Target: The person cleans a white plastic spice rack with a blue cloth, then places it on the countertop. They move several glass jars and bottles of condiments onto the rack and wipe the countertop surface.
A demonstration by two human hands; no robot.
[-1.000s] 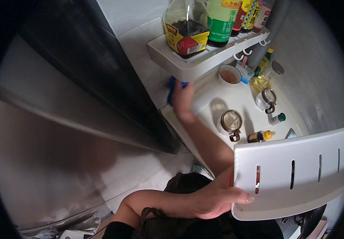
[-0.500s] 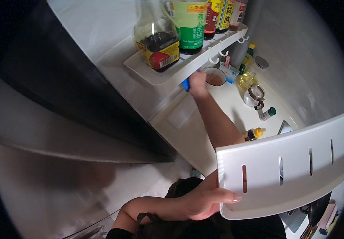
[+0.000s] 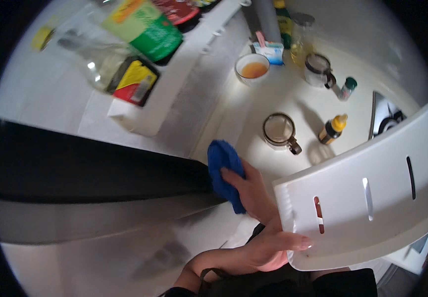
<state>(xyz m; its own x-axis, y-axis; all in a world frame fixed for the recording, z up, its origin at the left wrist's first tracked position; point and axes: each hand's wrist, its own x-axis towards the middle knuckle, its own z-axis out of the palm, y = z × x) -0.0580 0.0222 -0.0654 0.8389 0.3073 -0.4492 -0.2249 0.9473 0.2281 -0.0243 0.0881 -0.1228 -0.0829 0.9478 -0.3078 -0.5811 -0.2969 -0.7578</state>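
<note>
My left hand (image 3: 268, 247) grips the near end of a white slotted plastic rack (image 3: 372, 227), its thumb on the surface. Beyond it, my right hand (image 3: 256, 193) is closed on a blue cloth (image 3: 224, 158), held over the counter's left end beside a dark appliance edge (image 3: 100, 163). A glass jar with a metal-rimmed lid (image 3: 279, 129) stands just past the cloth, and a small yellow-capped bottle (image 3: 331, 129) is to its right. My right forearm is partly hidden behind the rack.
A white wall shelf (image 3: 139, 127) holds several sauce bottles. On the white counter (image 3: 253, 104) are a bowl (image 3: 252, 67), a second jar (image 3: 317, 74), a green-capped shaker (image 3: 347, 89), a packet (image 3: 271, 53) and oil bottles (image 3: 303, 39). A steel cooktop (image 3: 379, 111) is at right.
My right hand has drawn back with the blue cloth from under the wall shelf, toward me. My left hand still holds the rack. The whole view has tilted and shifted.
</note>
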